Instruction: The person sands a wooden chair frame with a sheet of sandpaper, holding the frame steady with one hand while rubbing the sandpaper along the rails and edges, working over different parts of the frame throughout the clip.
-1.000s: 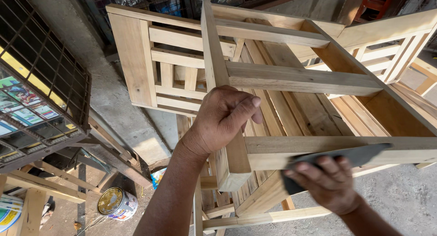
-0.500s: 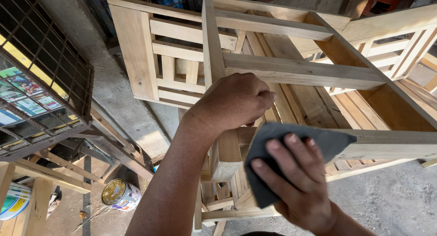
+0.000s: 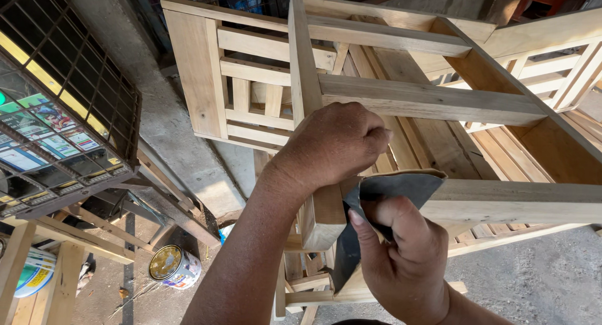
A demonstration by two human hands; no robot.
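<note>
Sandpaper (image 3: 401, 190) — dark grey sheet, folded over the corner where a pale horizontal rail (image 3: 520, 202) meets an upright wooden post (image 3: 307, 130) of an unfinished furniture frame (image 3: 401, 93). Right hand (image 3: 404, 262) below and behind the sheet, fingers (image 3: 376, 221) pressed together against its face, thumb tucked under, pinning it onto the end of the rail. Left hand (image 3: 335, 143) wrapped around the post just above the joint, fingers curled tight over the far side, knuckles up, touching the top edge of the sandpaper. Lower flap of the sheet hanging down beside the cut end of the post. More bare wood behind — slatted panels (image 3: 251, 93) and crosspieces of the same pale timber, stacked and leaning. Black wire cage (image 3: 69, 111) at left with colourful packets showing through the mesh. Down on the grey concrete floor (image 3: 539, 275), an open paint tin (image 3: 174, 267) lying tilted, well apart from both hands, with a second container (image 3: 34, 271) near the left edge, partly behind wooden legs
</note>
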